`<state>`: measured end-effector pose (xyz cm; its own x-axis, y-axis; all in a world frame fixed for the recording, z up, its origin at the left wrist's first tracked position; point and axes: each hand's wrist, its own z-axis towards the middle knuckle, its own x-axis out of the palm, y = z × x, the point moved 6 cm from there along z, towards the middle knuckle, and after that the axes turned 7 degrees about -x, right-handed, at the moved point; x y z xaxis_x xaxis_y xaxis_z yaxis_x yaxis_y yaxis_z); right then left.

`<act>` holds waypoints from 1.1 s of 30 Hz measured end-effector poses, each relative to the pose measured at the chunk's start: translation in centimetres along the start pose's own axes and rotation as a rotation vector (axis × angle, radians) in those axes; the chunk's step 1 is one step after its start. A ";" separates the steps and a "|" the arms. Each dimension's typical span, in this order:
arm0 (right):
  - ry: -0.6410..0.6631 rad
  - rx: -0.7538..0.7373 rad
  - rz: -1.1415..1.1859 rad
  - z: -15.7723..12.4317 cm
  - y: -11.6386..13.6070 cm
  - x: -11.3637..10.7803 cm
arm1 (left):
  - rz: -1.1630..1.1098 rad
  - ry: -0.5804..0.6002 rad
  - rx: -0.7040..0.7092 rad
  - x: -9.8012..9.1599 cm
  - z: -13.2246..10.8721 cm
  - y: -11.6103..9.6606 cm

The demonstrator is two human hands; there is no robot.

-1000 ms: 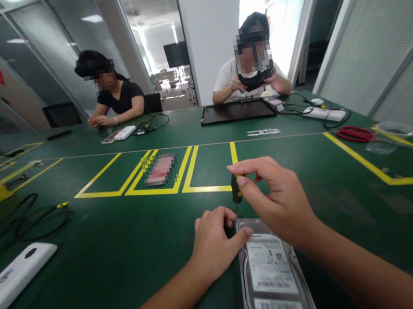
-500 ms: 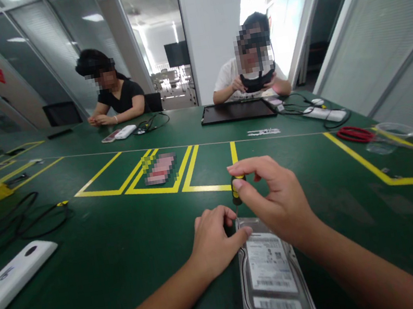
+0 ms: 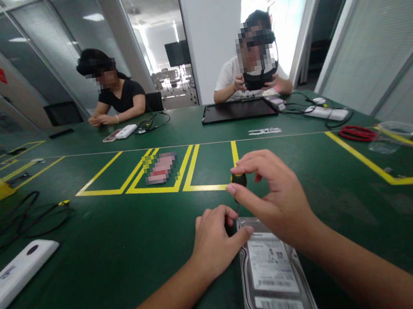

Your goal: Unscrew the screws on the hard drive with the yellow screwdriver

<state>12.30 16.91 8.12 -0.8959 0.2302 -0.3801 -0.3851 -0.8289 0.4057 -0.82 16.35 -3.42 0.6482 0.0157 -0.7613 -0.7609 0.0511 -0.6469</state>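
A silver hard drive (image 3: 269,260) with a white printed label lies flat on the green table, its far end under my hands. At its far left corner my left hand (image 3: 216,237) has the thumb on the top face and curled fingers along the edge, close to the screwdriver's shaft. My right hand (image 3: 272,191) pinches the yellow-and-black handle of a small screwdriver (image 3: 239,178) between thumb and index finger. The screwdriver stands nearly upright, slightly tilted, with its shaft reaching down to that corner; the tip is hidden.
A white power bank-like device (image 3: 17,278) lies left, near black cables (image 3: 23,222). Yellow tape (image 3: 149,189) marks the table (image 3: 126,241). Red cable (image 3: 357,133) and a clear plastic container (image 3: 398,130) are right. Two people sit opposite, behind a dark flat panel (image 3: 239,110).
My right thumb and fingers have shifted on the screwdriver handle, and the handle leans a little more to the right. My left hand and the hard drive stay nearly in place.
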 end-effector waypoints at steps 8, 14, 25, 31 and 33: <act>-0.019 0.055 -0.034 -0.3 -0.3 -0.5 | -0.007 0.006 -0.005 0.0 0.0 -0.1; 0.007 0.025 0.032 -0.2 0.0 -0.1 | 0.006 0.008 -0.008 0.1 0.1 -0.1; 0.042 0.031 0.046 -0.3 -0.5 -0.1 | 0.001 0.024 0.000 0.0 0.0 -0.3; 0.003 0.036 0.054 -0.3 -0.5 -0.2 | 0.004 0.019 -0.002 0.1 0.1 -0.2; 0.007 0.019 0.084 -0.3 -0.4 -0.2 | 0.002 0.019 0.000 0.0 0.0 -0.2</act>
<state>12.66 17.03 7.77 -0.9235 0.1568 -0.3502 -0.3131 -0.8355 0.4516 -0.66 16.38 -3.34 0.6459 -0.0032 -0.7634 -0.7623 0.0514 -0.6452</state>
